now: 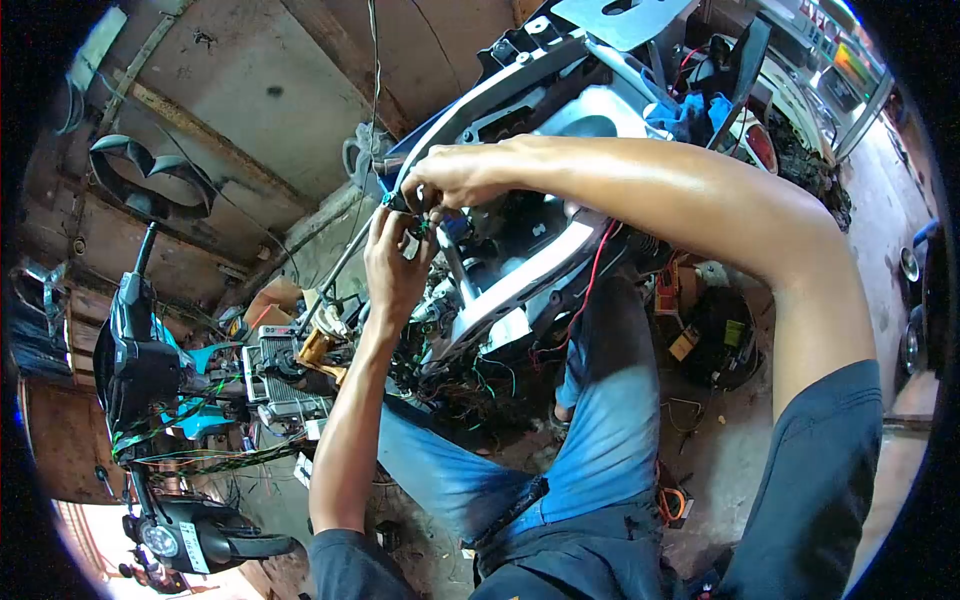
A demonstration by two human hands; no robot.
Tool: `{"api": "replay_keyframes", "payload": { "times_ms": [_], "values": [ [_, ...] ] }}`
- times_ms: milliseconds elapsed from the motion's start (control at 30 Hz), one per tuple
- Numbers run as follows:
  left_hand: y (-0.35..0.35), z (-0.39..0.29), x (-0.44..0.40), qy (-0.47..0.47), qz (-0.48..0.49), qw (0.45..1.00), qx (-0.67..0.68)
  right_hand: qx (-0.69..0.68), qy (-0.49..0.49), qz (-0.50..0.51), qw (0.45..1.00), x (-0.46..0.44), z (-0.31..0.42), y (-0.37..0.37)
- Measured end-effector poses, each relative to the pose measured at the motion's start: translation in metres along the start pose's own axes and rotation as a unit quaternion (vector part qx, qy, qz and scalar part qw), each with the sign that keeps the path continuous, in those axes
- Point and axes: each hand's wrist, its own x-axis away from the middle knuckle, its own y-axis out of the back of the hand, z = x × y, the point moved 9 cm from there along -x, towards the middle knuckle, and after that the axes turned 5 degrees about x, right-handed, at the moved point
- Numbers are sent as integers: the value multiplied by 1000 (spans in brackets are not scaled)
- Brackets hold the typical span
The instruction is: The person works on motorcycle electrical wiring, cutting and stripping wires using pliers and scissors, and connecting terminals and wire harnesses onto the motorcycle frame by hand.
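Observation:
My left hand [397,260] is raised at the silver frame tube of a partly stripped motorcycle [455,110], thumb and fingers pinched together. Just above it, my right hand [458,176] reaches in from the right with its fingers curled inward. Between the fingertips of both hands is a small dark piece with thin green wires [424,226]; its exact kind is too small to tell. The fingers partly hide it. Below the hands, the silver lower frame rail [535,275] runs slanting, and a red wire [597,262] hangs beside it.
On the left stand a black handlebar assembly [135,370] with loose wiring and a radiator [280,360]. Another motorcycle [180,540] is at lower left. A dark round tray [725,340] with small boxes lies on the floor at right. My jeans-clad legs [600,420] are close under the frame.

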Motion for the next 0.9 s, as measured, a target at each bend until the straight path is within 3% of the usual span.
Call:
{"api": "replay_keyframes", "payload": {
  "times_ms": [200,333,400,500,567,633,767,833,900],
  "values": [
    [12,2,18,134,-105,984,58,-6,-13,22,1000,6,8,1],
    [12,16,35,156,-122,966,167,-85,-30,41,995,9,8,-3],
    [11,23,41,146,-107,972,148,1,-10,67,998,5,14,-8],
    [-4,20,51,216,-105,915,323,61,30,61,996,1,20,-11],
    [-7,24,53,252,-72,904,337,78,60,40,994,0,21,-13],
    [-19,39,55,286,-74,825,482,27,69,25,997,0,19,-12],
    [-26,36,59,326,-75,765,550,39,62,56,996,1,26,-11],
    [-28,36,53,278,-35,729,625,35,62,41,997,-1,23,-10],
    [-26,39,57,287,-92,733,610,33,70,36,996,-3,20,-11]
  ]
}}
